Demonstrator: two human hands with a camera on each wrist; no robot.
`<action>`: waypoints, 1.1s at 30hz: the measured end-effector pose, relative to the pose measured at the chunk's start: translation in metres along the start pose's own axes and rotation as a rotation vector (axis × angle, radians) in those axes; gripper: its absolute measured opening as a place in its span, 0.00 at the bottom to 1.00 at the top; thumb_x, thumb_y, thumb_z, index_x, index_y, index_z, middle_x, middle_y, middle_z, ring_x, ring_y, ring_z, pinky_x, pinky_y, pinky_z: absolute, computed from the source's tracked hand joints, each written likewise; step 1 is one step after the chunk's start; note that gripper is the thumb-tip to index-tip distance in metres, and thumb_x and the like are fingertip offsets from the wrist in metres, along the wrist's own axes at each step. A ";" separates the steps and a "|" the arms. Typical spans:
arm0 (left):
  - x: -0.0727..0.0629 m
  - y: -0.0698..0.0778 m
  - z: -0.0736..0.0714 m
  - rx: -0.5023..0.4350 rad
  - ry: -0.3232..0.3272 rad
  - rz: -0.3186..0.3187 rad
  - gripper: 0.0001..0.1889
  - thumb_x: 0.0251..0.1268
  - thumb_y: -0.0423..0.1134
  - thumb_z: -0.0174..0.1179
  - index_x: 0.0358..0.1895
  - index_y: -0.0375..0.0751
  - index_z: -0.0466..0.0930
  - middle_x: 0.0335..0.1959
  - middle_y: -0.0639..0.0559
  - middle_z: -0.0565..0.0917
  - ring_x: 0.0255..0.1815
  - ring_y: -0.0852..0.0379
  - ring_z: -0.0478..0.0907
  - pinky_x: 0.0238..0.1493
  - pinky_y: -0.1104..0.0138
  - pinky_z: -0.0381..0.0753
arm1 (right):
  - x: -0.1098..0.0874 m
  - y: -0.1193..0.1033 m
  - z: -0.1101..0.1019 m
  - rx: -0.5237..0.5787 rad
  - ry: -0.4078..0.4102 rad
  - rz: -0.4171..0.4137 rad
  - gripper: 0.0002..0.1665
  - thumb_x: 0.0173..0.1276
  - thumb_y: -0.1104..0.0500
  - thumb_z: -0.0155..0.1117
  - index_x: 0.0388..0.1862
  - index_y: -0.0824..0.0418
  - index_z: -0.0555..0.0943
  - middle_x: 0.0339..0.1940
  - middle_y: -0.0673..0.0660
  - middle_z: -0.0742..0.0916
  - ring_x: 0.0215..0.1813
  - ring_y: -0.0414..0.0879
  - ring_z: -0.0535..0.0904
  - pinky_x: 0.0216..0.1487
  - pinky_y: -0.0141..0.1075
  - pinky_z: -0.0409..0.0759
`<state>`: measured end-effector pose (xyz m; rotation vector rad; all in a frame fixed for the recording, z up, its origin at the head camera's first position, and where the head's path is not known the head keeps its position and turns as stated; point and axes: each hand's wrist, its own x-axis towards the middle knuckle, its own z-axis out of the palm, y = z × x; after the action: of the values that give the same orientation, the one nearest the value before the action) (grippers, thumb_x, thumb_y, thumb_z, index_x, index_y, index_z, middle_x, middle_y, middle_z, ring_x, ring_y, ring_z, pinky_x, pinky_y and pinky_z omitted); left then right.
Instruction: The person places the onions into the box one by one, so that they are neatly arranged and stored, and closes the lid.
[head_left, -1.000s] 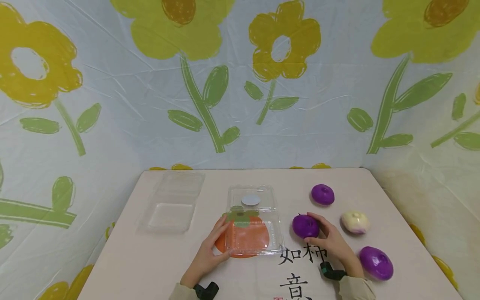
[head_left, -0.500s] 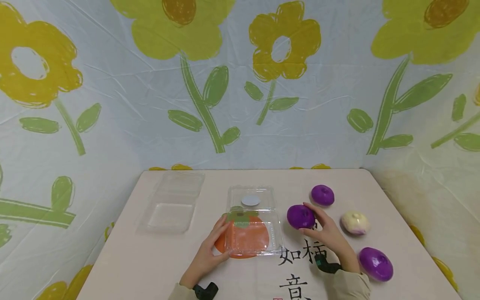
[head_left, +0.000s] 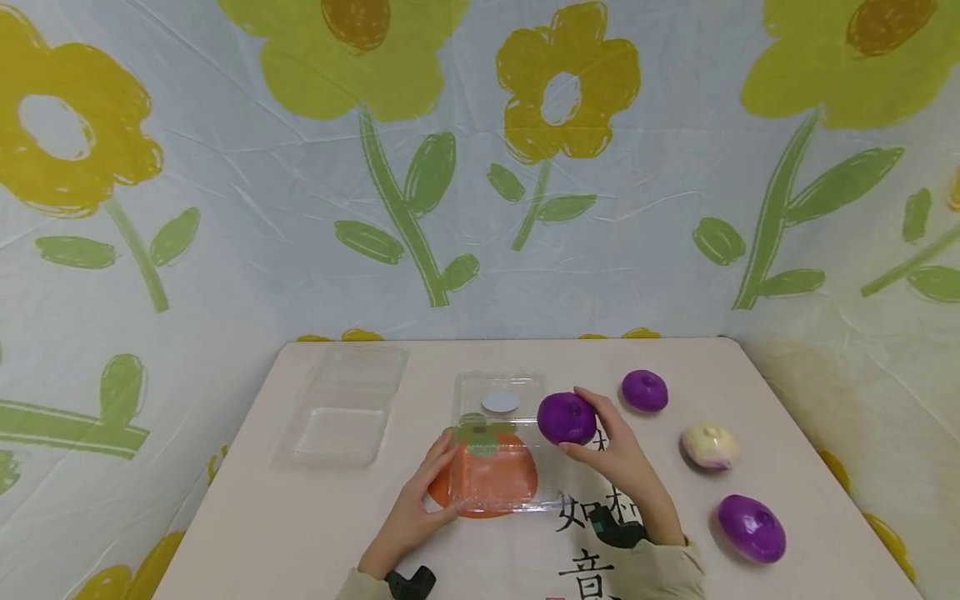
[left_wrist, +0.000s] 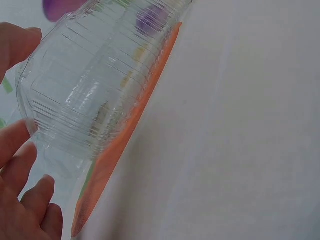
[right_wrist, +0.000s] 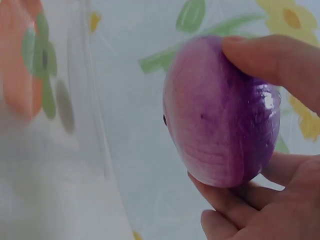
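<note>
Purple onion (head_left: 567, 418): While the right hand (head_left: 621, 458) is pinching it near the two o'clock corner of the clear box (head_left: 551, 482), its smooth skin is inviting a slip and a roll across the counter (head_left: 255, 517).
Left hand (head_left: 420, 497): Spread wide, it is touching the box at eight o'clock, perhaps bracing too lightly against a skid.
Lid (head_left: 472, 393): Hinged back at twelve o'clock, it is risking a knock if the onion is passing low.
</note>
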<state>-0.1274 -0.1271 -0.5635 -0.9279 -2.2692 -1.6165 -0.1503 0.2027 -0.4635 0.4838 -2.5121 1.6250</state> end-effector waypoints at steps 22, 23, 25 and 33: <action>-0.008 -0.024 0.001 0.041 -0.023 -0.016 0.39 0.59 0.37 0.71 0.74 0.38 0.64 0.77 0.33 0.56 0.78 0.35 0.49 0.75 0.73 0.46 | 0.005 -0.018 0.103 -0.045 0.012 0.049 0.47 0.51 0.55 0.81 0.67 0.66 0.69 0.61 0.62 0.78 0.61 0.59 0.75 0.61 0.60 0.75; -0.008 -0.024 0.001 0.044 -0.023 -0.015 0.39 0.59 0.37 0.71 0.74 0.39 0.64 0.77 0.33 0.56 0.78 0.35 0.49 0.75 0.73 0.46 | 0.005 -0.017 0.107 -0.058 0.012 0.056 0.46 0.50 0.55 0.82 0.65 0.66 0.69 0.60 0.62 0.78 0.60 0.58 0.75 0.60 0.58 0.77; -0.007 -0.024 0.001 0.045 -0.023 -0.010 0.40 0.58 0.37 0.71 0.74 0.39 0.64 0.77 0.32 0.56 0.77 0.34 0.49 0.75 0.73 0.46 | 0.005 -0.014 0.115 -0.091 0.011 0.073 0.46 0.50 0.54 0.82 0.63 0.67 0.69 0.58 0.63 0.79 0.58 0.58 0.76 0.57 0.55 0.79; -0.008 -0.024 0.001 0.029 -0.019 -0.013 0.41 0.55 0.35 0.72 0.74 0.38 0.64 0.77 0.32 0.56 0.77 0.32 0.48 0.76 0.72 0.45 | 0.004 -0.012 0.132 -0.206 -0.016 0.187 0.47 0.49 0.52 0.82 0.62 0.68 0.68 0.55 0.65 0.79 0.54 0.60 0.79 0.52 0.56 0.82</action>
<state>-0.1357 -0.1338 -0.5865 -0.9282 -2.3094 -1.5821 -0.1399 0.0778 -0.5074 0.2467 -2.7696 1.3975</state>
